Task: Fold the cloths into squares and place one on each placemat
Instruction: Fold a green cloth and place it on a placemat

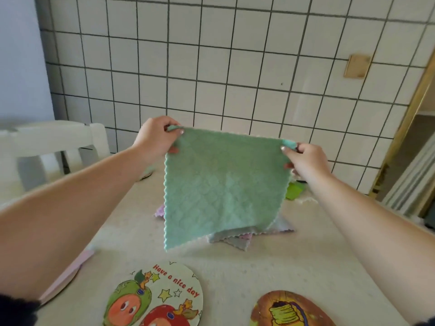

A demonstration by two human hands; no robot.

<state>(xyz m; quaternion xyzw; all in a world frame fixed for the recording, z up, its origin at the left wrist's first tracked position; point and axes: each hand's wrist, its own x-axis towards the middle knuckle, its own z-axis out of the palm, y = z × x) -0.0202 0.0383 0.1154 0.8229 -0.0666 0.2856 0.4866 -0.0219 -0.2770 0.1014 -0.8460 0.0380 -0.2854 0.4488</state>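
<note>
Two hands hold one green cloth (223,184) up over the table (294,267), unfolded and hanging flat toward me. My left hand (155,137) pinches its top corner at about 11 o'clock, thumb in front and fingers closed behind. My right hand (306,158) pinches the other top corner at about 1 o'clock in the same way. The top edge runs taut between them, sloping down a little to the right. The lower left corner hangs free above the table; the lower right curls back.

Behind the cloth's bottom edge, near the table's middle, lies a loose pile of cloths (242,238), grey and lilac, flat on the surface. At 6 o'clock sits a round placemat (164,295) with fruit faces and the words "Have a nice day". At 5 o'clock lies a brown placemat (289,309), both bare. At 8 o'clock a pink mat (66,276) shows partly under my left forearm. A white chair (54,140) stands at 10 o'clock, before a tiled wall (235,67).
</note>
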